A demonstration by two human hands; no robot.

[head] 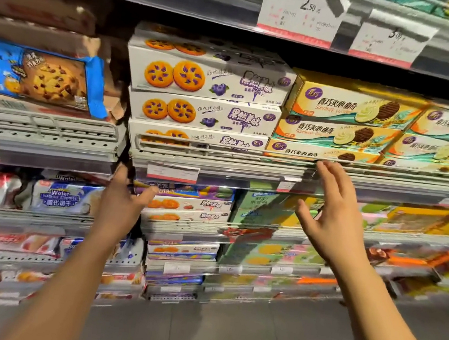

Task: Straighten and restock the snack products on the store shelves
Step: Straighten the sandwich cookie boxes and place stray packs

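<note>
- Left hand [123, 200], fingers spread and holding nothing, reaches below the white blueberry-biscuit boxes [205, 107].
- Right hand [332, 217], fingers apart and empty, fingertips at the shelf rail [219, 152] under the yellow sandwich-cookie boxes [334, 117].

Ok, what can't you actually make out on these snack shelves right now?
All in the head view:
- Bottom white box: the shelf rail hides its lower half.
- Price tag: only 2.50 reads; the small print is blurred.
- Lower shelves: blurred, packs unreadable.
- Blue cookie pack: cut off by the left edge.
- Left hand: its fingers are too dark and blurred to tell whether they touch the shelf.
- Right hand: unclear whether the fingers touch the rail.
</note>
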